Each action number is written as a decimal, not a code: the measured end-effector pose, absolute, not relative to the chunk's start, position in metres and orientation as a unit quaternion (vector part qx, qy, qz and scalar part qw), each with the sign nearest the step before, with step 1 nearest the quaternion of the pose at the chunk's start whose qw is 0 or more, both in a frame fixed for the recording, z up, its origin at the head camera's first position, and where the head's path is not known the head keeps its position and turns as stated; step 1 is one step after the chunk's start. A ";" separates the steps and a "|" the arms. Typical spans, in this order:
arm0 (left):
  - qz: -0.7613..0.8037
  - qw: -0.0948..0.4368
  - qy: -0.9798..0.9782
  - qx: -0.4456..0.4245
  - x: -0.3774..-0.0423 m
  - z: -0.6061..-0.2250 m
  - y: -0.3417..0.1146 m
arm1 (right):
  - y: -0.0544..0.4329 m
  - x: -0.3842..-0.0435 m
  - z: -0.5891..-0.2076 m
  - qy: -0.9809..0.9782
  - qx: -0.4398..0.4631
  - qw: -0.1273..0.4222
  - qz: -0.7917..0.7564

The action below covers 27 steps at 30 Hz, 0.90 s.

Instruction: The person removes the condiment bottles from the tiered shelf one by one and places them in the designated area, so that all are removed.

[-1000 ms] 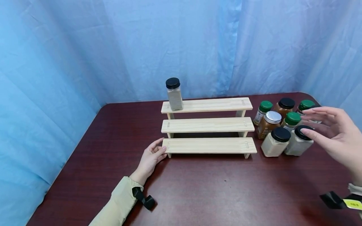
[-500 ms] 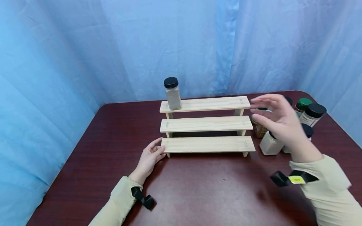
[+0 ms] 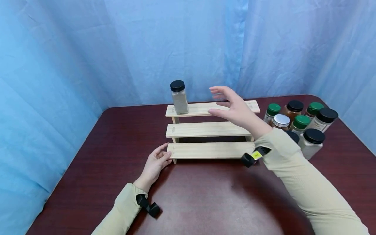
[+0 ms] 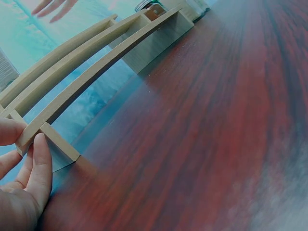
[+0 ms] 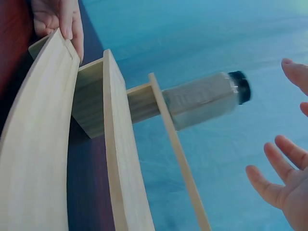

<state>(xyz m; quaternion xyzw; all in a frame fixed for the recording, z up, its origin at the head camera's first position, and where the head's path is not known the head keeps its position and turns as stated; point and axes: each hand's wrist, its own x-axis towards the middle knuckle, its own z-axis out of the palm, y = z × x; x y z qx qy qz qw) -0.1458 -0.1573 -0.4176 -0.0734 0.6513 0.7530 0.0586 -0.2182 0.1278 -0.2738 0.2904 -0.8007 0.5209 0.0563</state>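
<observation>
A pale three-tier wooden shelf rack point(image 3: 211, 150) stands on the table. My left hand point(image 3: 153, 165) pinches the left end of its lowest board, thumb on one face and fingers on the other, as the left wrist view of the rack point(image 4: 62, 107) shows. Upright at the left end of the top tier is a clear spice jar point(image 3: 180, 101) with grey powder and a black lid. My right hand point(image 3: 236, 109) hovers over the top tier, right of that jar, fingers spread and holding nothing. In the right wrist view the jar point(image 5: 202, 100) stands apart from the right fingertips.
Several spice jars cluster right of the rack, among them a silver-lidded jar point(image 3: 281, 120), a green-lidded jar point(image 3: 301, 122) and a black-lidded jar point(image 3: 313, 140). The right sleeve point(image 3: 302, 173) partly covers them. A blue curtain point(image 3: 141, 49) hangs behind the dark red table point(image 3: 88, 169).
My right hand has moved left, from above the jar cluster to over the top tier, staying empty. The left hand keeps its hold on the rack. The jar on top stays in place.
</observation>
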 end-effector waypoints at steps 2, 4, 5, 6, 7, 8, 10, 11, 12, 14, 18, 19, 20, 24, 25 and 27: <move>0.752 0.060 0.652 -0.074 -0.145 -0.418 -0.157 | 0.119 -0.226 -0.273 -0.810 0.285 0.049 0.510; 0.752 0.061 0.652 -0.075 -0.145 -0.418 -0.157 | 0.110 -0.232 -0.273 -0.819 0.281 0.043 0.499; 0.752 0.061 0.652 -0.075 -0.145 -0.418 -0.157 | 0.106 -0.235 -0.273 -0.823 0.280 0.042 0.493; 0.752 0.061 0.652 -0.074 -0.145 -0.418 -0.157 | 0.102 -0.237 -0.273 -0.827 0.280 0.040 0.487; 0.751 0.061 0.653 -0.074 -0.145 -0.418 -0.157 | 0.097 -0.240 -0.272 -0.832 0.279 0.038 0.478; 0.751 0.060 0.653 -0.075 -0.144 -0.419 -0.157 | 0.093 -0.242 -0.272 -0.838 0.278 0.036 0.468; 0.750 0.059 0.655 -0.073 -0.144 -0.419 -0.157 | 0.086 -0.245 -0.272 -0.849 0.280 0.034 0.446; 0.749 0.059 0.656 -0.072 -0.144 -0.419 -0.157 | 0.082 -0.247 -0.271 -0.854 0.281 0.033 0.437; 0.748 0.060 0.657 -0.071 -0.144 -0.419 -0.157 | 0.079 -0.249 -0.271 -0.859 0.281 0.034 0.427; 0.748 0.060 0.658 -0.069 -0.144 -0.419 -0.157 | 0.073 -0.251 -0.271 -0.866 0.280 0.033 0.413; 0.751 0.060 0.654 -0.068 -0.144 -0.419 -0.157 | 0.065 -0.256 -0.271 -0.874 0.279 0.024 0.396; 0.752 0.060 0.653 -0.069 -0.144 -0.419 -0.157 | 0.063 -0.258 -0.272 -0.875 0.281 0.022 0.394; 0.753 0.060 0.652 -0.069 -0.144 -0.419 -0.157 | 0.062 -0.259 -0.273 -0.875 0.285 0.022 0.391; 0.752 0.060 0.653 -0.068 -0.144 -0.418 -0.157 | 0.058 -0.263 -0.276 -0.876 0.287 0.017 0.387; 0.752 0.060 0.653 -0.068 -0.145 -0.418 -0.158 | 0.058 -0.263 -0.277 -0.876 0.287 0.017 0.388; 0.753 0.059 0.652 -0.068 -0.145 -0.418 -0.158 | 0.056 -0.262 -0.278 -0.875 0.284 0.016 0.391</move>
